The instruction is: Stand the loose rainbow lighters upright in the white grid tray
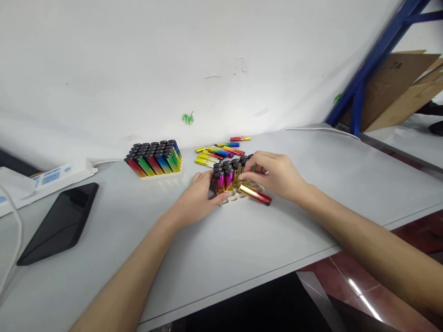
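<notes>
My left hand (200,196) grips the left end of a pale tray with round holes (232,197), its thumb along the front edge. Several shiny lighters with black tops stand upright in this tray, among them purple-and-gold lighters (224,180) by my left fingers. My right hand (272,173) is closed in a pinch over the tray's right part, at a lighter mostly hidden by the fingers; a bit of green shows between them. A loose red-and-gold lighter (255,194) lies slanted at the tray's front right, under my right hand.
A second tray (162,175) full of upright coloured lighters (154,159) stands at the back left. Loose lighters (218,152) lie near the wall. A black phone (60,223) and a white power strip (51,177) are at left. Cardboard boxes (398,87) stand beyond a blue frame (367,69).
</notes>
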`<state>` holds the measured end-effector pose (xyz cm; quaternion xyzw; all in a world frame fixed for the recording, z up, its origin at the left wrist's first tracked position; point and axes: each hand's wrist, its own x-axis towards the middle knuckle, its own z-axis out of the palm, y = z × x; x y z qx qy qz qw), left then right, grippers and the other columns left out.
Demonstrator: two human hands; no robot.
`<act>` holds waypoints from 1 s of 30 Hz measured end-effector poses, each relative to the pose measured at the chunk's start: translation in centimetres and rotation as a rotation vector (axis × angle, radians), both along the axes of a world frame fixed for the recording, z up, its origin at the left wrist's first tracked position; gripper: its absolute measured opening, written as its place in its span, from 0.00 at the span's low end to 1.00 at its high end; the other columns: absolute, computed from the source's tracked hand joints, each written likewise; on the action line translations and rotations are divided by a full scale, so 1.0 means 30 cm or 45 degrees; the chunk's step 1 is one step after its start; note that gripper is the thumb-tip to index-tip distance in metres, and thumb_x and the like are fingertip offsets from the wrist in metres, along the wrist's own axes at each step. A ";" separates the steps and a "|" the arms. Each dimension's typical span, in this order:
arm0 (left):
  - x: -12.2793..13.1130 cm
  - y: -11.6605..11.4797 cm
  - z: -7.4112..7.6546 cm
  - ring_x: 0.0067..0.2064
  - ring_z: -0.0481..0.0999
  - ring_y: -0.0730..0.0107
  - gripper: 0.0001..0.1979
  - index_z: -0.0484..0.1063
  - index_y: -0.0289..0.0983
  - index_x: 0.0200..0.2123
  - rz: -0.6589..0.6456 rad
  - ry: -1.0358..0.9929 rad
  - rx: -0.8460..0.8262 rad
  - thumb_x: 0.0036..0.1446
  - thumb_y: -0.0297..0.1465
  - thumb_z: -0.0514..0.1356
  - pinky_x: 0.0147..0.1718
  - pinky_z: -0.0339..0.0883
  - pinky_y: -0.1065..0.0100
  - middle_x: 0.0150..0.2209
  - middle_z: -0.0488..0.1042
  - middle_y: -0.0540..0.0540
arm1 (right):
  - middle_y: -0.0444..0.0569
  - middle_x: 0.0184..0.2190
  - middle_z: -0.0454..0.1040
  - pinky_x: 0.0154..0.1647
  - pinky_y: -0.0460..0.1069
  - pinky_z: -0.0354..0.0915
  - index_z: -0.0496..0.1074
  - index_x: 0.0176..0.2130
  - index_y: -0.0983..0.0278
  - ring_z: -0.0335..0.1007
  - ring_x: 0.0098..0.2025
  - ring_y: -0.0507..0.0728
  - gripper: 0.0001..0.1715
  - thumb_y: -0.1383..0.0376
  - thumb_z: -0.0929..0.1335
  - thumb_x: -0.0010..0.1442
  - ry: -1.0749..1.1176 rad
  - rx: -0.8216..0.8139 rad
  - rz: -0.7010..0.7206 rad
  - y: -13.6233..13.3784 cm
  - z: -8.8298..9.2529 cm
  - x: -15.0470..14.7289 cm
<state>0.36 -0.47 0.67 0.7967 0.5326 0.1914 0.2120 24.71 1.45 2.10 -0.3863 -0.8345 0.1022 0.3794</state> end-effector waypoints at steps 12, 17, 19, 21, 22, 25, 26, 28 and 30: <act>0.000 0.001 -0.005 0.57 0.70 0.49 0.19 0.68 0.41 0.52 -0.034 -0.033 0.018 0.64 0.44 0.60 0.53 0.68 0.55 0.51 0.75 0.42 | 0.46 0.20 0.68 0.26 0.51 0.43 0.63 0.24 0.61 0.55 0.22 0.52 0.27 0.50 0.62 0.70 -0.412 0.082 -0.047 -0.054 -0.055 -0.062; -0.002 0.008 -0.014 0.60 0.68 0.48 0.24 0.66 0.39 0.58 -0.054 -0.031 0.010 0.64 0.44 0.60 0.56 0.66 0.53 0.56 0.74 0.40 | 0.44 0.24 0.72 0.29 0.49 0.55 0.68 0.28 0.60 0.64 0.25 0.53 0.24 0.46 0.68 0.64 -0.447 -0.398 0.066 -0.095 0.045 0.031; -0.002 0.012 -0.019 0.61 0.67 0.48 0.25 0.65 0.39 0.59 -0.064 -0.034 0.019 0.64 0.43 0.60 0.58 0.65 0.52 0.57 0.73 0.40 | 0.47 0.34 0.77 0.31 0.50 0.59 0.73 0.38 0.60 0.70 0.32 0.57 0.23 0.44 0.73 0.57 -0.627 -0.579 0.100 -0.142 0.073 0.078; -0.002 0.016 -0.023 0.62 0.66 0.48 0.26 0.64 0.39 0.61 -0.057 -0.028 0.016 0.63 0.42 0.61 0.59 0.64 0.52 0.58 0.73 0.40 | 0.49 0.41 0.77 0.36 0.51 0.63 0.74 0.43 0.60 0.72 0.37 0.58 0.22 0.48 0.74 0.57 -0.728 -0.645 0.101 -0.192 0.083 0.116; -0.002 0.017 -0.025 0.63 0.65 0.48 0.27 0.64 0.39 0.61 -0.053 -0.024 0.010 0.63 0.42 0.61 0.59 0.64 0.52 0.59 0.72 0.39 | 0.49 0.42 0.77 0.38 0.51 0.64 0.74 0.43 0.60 0.73 0.38 0.58 0.18 0.52 0.73 0.59 -0.748 -0.667 0.089 -0.214 0.083 0.130; -0.003 0.017 -0.025 0.63 0.65 0.48 0.28 0.63 0.39 0.63 -0.060 -0.023 -0.007 0.63 0.43 0.61 0.59 0.64 0.51 0.59 0.72 0.39 | 0.48 0.40 0.77 0.38 0.51 0.65 0.74 0.40 0.60 0.73 0.36 0.57 0.10 0.57 0.70 0.62 -0.728 -0.725 0.027 -0.248 0.079 0.154; -0.004 0.017 -0.024 0.62 0.65 0.48 0.27 0.64 0.39 0.62 -0.061 -0.024 -0.009 0.64 0.43 0.60 0.59 0.64 0.51 0.59 0.72 0.39 | 0.47 0.38 0.77 0.36 0.51 0.64 0.74 0.40 0.60 0.72 0.35 0.57 0.10 0.56 0.70 0.62 -0.686 -0.729 0.005 -0.248 0.078 0.157; -0.005 0.016 -0.024 0.62 0.65 0.47 0.27 0.64 0.39 0.62 -0.057 -0.029 -0.003 0.63 0.43 0.60 0.58 0.65 0.51 0.58 0.72 0.38 | 0.46 0.35 0.78 0.35 0.51 0.65 0.74 0.43 0.59 0.72 0.34 0.56 0.13 0.55 0.70 0.63 -0.525 -0.702 -0.031 -0.231 0.081 0.155; -0.006 0.015 -0.025 0.62 0.66 0.47 0.27 0.65 0.39 0.61 -0.053 -0.042 0.007 0.63 0.43 0.61 0.58 0.65 0.51 0.58 0.72 0.38 | 0.46 0.35 0.78 0.36 0.51 0.66 0.74 0.47 0.59 0.73 0.34 0.56 0.16 0.53 0.70 0.64 -0.291 -0.645 -0.042 -0.201 0.088 0.145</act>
